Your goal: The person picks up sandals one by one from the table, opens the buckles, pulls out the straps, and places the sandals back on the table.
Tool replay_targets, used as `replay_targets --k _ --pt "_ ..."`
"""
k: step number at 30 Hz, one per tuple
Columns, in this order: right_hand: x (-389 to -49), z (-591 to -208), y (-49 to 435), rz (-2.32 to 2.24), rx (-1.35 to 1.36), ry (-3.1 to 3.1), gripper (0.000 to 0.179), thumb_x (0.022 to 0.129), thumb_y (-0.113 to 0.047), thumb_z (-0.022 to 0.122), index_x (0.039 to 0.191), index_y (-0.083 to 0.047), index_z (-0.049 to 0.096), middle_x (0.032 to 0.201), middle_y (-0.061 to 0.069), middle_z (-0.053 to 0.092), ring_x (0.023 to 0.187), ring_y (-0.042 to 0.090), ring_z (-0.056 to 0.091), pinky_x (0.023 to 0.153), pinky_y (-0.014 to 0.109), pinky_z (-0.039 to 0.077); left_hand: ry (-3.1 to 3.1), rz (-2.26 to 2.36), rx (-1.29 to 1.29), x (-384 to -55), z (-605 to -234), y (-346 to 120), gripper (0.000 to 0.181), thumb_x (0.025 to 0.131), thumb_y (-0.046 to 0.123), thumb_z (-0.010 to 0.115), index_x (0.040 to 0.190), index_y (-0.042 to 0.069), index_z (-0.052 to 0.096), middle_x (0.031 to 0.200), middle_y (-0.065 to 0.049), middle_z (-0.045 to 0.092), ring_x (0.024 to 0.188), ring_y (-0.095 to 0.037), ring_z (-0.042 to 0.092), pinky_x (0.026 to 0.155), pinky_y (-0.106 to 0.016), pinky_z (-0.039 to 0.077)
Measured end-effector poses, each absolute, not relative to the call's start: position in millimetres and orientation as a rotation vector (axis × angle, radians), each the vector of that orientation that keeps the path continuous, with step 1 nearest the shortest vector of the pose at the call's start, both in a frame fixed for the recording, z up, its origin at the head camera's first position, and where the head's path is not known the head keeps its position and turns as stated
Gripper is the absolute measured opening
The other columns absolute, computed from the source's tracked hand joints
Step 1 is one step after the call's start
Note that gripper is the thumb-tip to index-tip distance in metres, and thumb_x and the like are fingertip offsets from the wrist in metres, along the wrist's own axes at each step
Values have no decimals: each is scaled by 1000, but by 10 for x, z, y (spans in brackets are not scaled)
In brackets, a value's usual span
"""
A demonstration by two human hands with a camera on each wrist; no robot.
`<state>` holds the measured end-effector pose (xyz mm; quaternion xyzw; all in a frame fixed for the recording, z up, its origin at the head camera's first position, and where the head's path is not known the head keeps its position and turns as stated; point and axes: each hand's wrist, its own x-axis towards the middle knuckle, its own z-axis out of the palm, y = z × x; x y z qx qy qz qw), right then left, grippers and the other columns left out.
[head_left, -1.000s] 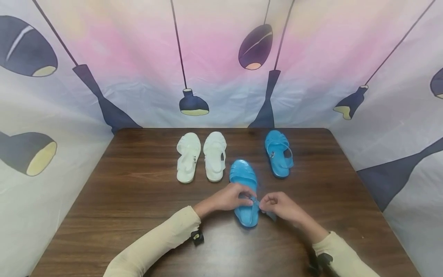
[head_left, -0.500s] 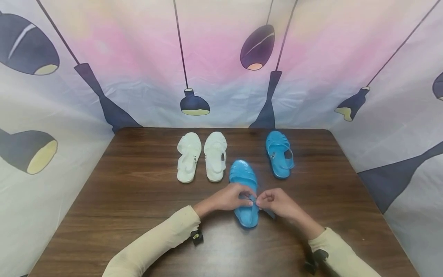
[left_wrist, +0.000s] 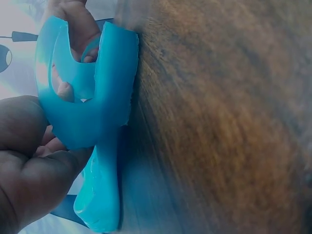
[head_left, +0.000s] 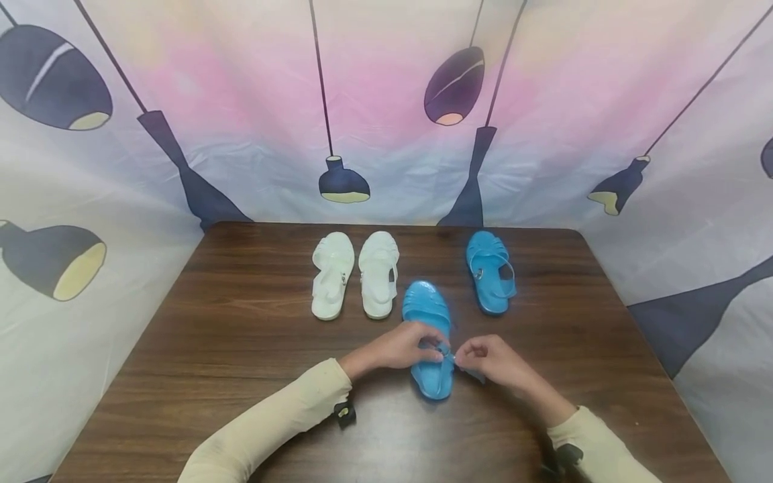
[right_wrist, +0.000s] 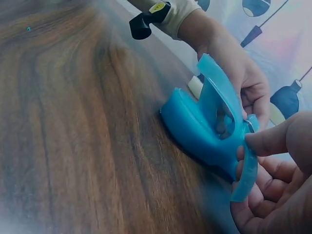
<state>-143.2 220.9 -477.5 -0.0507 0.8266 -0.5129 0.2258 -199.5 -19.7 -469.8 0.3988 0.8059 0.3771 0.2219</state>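
A blue jelly sandal (head_left: 427,308) lies on the table, its toe pointing away from me. My left hand (head_left: 406,345) grips the sandal's ankle strap from the left, thumb and fingers near the buckle. On the other side my right hand (head_left: 492,359) pinches the strap by the small metal buckle (right_wrist: 249,125). In the right wrist view the loose strap end (right_wrist: 247,178) hangs down past the right thumb, with fingers behind it. The left wrist view shows the sandal's heel (left_wrist: 114,73) close up, with the left thumb (left_wrist: 63,170) below the back strap.
A second blue sandal (head_left: 490,272) stands at the back right of the brown wooden table (head_left: 241,376). Two white sandals, one (head_left: 332,275) beside the other (head_left: 378,275), stand at the back, left of centre. A printed cloth (head_left: 386,100) hangs behind the table.
My right hand moved in to the buckle, then drew back slightly to the right, still pinching the strap. The left hand kept its grip. The sandals stayed where they were on the table.
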Motion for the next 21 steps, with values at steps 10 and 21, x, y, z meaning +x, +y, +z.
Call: replay_targets --k 10,21 --pt "-1453 -4773 2153 -1485 -132 2231 26 97 -26 72 109 -3 73 98 6 73 94 22 65 84 37 56 2257 1014 1098 -1990 -4701 -188 24 97 19 72 120 12 72 115 5 73 110 -6 65 95 -22 51" --pt "-1414 -4791 2249 -1433 -134 2210 27 96 -28 73 108 -4 72 94 8 71 86 25 62 74 37 53 2249 1011 1078 -1988 -4682 -201 26 97 20 72 122 11 71 116 3 73 110 -7 66 94 -22 52"
